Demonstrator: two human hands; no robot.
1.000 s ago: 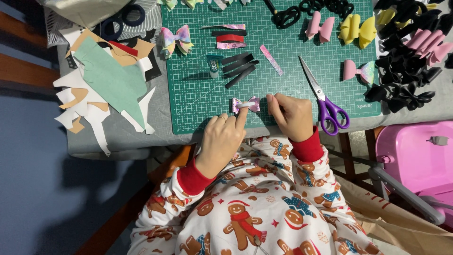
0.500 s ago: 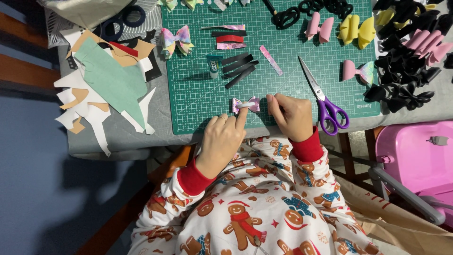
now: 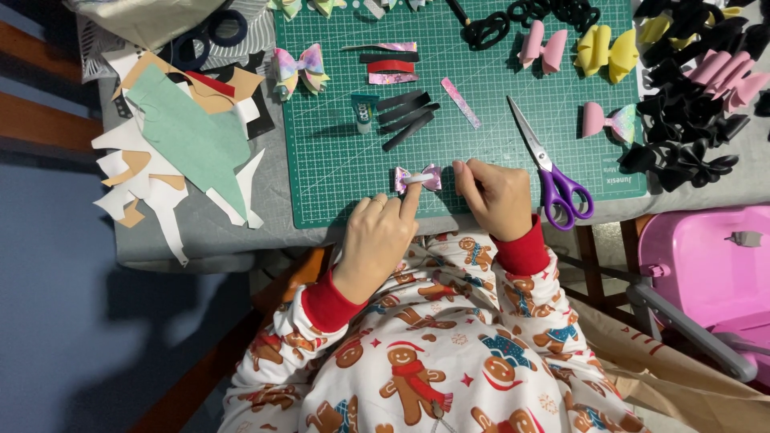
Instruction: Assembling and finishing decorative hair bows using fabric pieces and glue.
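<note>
1. Pressing down on the white centre strip of the small pink-and-iridescent faux-leather bow [image 3: 417, 178] with my left hand [image 3: 381, 244]; the index finger is stretched out with its tip on the band, the other fingers curled in loosely. Nothing is gripped, it's just a pin-down.
2. The bow sits on the green gridded cutting mat [image 3: 337, 176], close to the mat's near edge, right between my two hands.
3. My right hand [image 3: 493, 196] is just beside the bow's right loop with the fingers bunched together. I can't tell whether they're pinching the loop's edge or only steadying it, because the fingertips hide the contact.
4. I reckon the trick here is straight-down pressure on the band, so it sets square across the middle and doesn't slide toward one loop.
5. Keep the fingertip flat. A tilted tip would probably skew the wrap or squash a loop.
6. The little glue tube with the teal label [image 3: 363, 111] lies further up the mat next to the black strips [image 3: 407, 116], and the purple-handled scissors [image 3: 553, 172] lie off to my right, well clear of the bow.
</note>
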